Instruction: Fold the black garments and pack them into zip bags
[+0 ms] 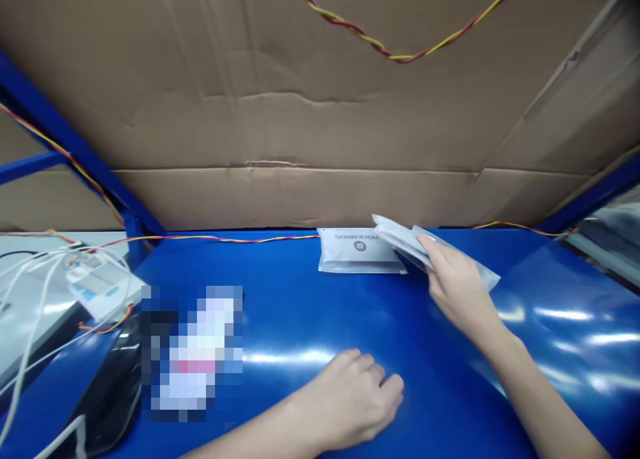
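Observation:
My right hand [457, 286] grips a pale frosted pouch [400, 238] by its edge, tilted up over the back of the table. A second frosted pouch [345, 254], printed ROCKBROS with a round logo, lies flat against the cardboard and is partly covered by the held one. Behind my right hand shows a translucent bag edge [489, 277]; whether it belongs to the held pouch I cannot tell. Lower down, my left hand [357, 399] rests on the blue tabletop [280, 312] with fingers curled in, and no object shows in it.
Brown cardboard [300, 126] walls the back. A twisted red-yellow wire [225, 238] runs along the table's rear edge, and another hangs above. At left are white cables [37, 279], a small white device [103, 286], a black object [113, 379] and a blurred-out item [195, 352].

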`<state>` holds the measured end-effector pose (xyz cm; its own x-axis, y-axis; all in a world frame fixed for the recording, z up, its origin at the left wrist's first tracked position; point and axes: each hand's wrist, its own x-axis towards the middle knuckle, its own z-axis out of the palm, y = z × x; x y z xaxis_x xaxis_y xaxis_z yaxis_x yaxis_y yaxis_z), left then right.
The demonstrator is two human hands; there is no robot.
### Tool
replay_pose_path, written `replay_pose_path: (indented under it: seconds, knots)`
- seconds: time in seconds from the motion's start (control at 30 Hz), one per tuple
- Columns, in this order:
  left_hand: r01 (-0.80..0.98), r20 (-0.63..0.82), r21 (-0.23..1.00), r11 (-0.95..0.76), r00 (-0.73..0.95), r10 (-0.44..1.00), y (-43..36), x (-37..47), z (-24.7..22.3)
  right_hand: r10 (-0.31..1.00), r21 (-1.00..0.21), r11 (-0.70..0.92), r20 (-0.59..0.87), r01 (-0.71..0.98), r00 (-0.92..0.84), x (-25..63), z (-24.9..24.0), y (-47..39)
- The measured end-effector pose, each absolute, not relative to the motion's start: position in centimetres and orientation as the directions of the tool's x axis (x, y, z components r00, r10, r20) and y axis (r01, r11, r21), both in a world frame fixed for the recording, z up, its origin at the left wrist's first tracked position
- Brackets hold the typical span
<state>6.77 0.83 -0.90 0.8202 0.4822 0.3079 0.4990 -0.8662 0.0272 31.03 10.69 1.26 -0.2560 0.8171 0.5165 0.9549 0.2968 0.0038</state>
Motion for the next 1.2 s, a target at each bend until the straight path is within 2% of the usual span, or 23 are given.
replay_pose_path:
  seconds: [0.13, 0.27, 0.37, 0.47, 0.57, 0.8, 1.03, 1.2]
  knots:
    - [0.53, 0.414, 0.026, -0.848, 0.766, 0.492, 1.4, 6.8, -0.4, 0.756, -0.016, 0.56, 0.42, 0.828, -0.503, 27.5, 0.7, 9.2]
    - [0.579, 0.555, 0.064, -0.813, 0.656, 0.511, 2.0, 6.8, 0.2, 0.684, -0.08, 0.711, 0.31, 0.698, -0.661, 24.5, 0.2, 7.4]
    - [0.653, 0.616, 0.127, -0.746, 0.538, 0.576, 2.3, 6.7, 0.4, 0.629, -0.176, 0.776, 0.302, 0.606, -0.717, 23.7, -0.1, 6.8]
    - [0.712, 0.621, 0.197, -0.674, 0.442, 0.648, 2.7, 6.4, 0.6, 0.636, -0.255, 0.772, 0.328, 0.583, -0.699, 24.0, -0.3, 6.7]
    - [0.73, 0.597, 0.197, -0.655, 0.44, 0.671, 2.9, 6.2, 0.7, 0.664, -0.283, 0.747, 0.354, 0.602, -0.658, 24.6, -0.1, 6.9]
    - [0.751, 0.588, 0.111, -0.651, 0.479, 0.652, 3.4, 5.5, 1.1, 0.671, -0.263, 0.73, 0.453, 0.631, -0.587, 25.3, 0.7, 7.0]
    - [0.771, 0.645, 0.204, -0.603, 0.358, 0.675, 4.4, 4.0, 2.1, 0.664, -0.229, 0.691, 0.576, 0.685, -0.477, 26.7, 1.8, 7.5]
    - [0.773, 0.673, 0.205, -0.601, 0.334, 0.66, 4.3, 4.1, 2.7, 0.634, -0.192, 0.683, 0.635, 0.705, -0.441, 26.8, 1.5, 7.2]
